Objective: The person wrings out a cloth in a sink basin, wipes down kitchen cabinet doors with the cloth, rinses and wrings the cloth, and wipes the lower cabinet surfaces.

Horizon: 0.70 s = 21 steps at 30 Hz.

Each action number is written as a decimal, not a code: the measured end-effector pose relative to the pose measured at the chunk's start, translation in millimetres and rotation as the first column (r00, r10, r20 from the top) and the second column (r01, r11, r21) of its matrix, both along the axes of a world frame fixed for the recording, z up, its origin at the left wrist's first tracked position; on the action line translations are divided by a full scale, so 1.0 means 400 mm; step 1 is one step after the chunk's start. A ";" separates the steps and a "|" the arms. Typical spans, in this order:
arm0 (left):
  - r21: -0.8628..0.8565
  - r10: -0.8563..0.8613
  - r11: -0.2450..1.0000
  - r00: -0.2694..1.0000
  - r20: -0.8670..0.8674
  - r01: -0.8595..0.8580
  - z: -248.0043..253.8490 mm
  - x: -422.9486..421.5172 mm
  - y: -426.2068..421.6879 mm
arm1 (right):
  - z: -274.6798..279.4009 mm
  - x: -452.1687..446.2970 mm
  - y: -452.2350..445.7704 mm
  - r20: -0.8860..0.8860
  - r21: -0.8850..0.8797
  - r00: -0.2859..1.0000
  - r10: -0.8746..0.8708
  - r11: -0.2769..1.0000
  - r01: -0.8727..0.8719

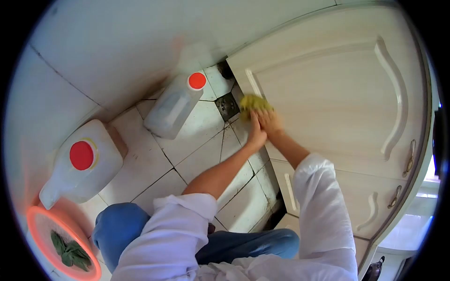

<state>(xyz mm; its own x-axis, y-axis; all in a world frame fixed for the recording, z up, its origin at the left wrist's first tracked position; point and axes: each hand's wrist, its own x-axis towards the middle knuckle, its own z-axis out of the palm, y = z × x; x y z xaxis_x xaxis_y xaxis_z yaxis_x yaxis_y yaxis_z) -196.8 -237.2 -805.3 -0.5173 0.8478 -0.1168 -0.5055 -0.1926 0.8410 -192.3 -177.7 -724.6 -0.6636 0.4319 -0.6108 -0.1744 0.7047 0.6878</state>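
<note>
A yellow-green cloth [253,104] is bunched against the lower edge of the pale cabinet door [323,89], close to the floor. My right hand [272,122] presses on it, fingers curled over its near side. Right beside it, my left hand [256,136] reaches the same cloth, its fingers partly hidden where the two hands meet. Just left of the cloth, a dark square floor drain [227,107] is set in the white tiles [197,154].
A clear plastic jug with a red cap [173,107] stands by the wall. Nearer is a larger white jug [105,154], also red-capped. An orange basin [40,213] with green leaves [70,253] sits at lower left. Metal handles [410,159] are on the cabinet's right.
</note>
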 end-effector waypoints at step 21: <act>0.285 -0.459 0.882 0.545 0.702 0.376 0.234 0.288 -0.211 | 0.107 0.483 -0.109 0.234 -0.114 0.962 -0.143 0.978 0.174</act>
